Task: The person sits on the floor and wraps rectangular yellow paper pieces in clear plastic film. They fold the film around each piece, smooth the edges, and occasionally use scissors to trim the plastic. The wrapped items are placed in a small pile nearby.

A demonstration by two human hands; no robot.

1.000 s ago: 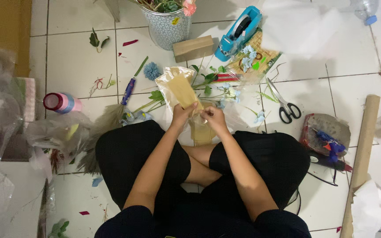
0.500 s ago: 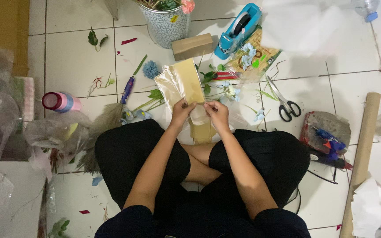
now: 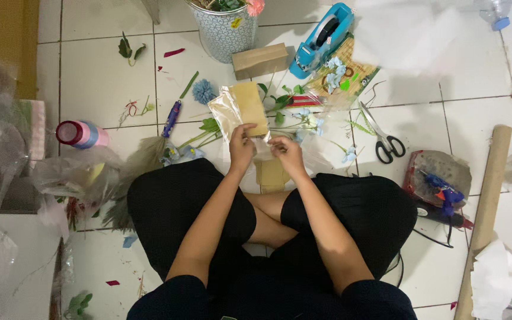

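Over the lap, above the tiled floor (image 3: 102,77): left hand (image 3: 241,148) and right hand (image 3: 287,153) each pinch the near edge of a clear sleeve (image 3: 227,111) holding a tan card (image 3: 250,106); fingers pressed together on the film; judgement: keep both pinches level, pull evenly, avoid creasing; scissors (image 3: 383,139) lie right.

One pair of scissors (image 3: 384,141), one tape dispenser (image 3: 321,39) (blue), one glue gun (image 3: 442,192).

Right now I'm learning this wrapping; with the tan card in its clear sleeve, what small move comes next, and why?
Probably fold the sleeve's loose bottom edge shut: both hands, left hand and right hand, pinch that end, and the tan card sits fully inside the clear sleeve.
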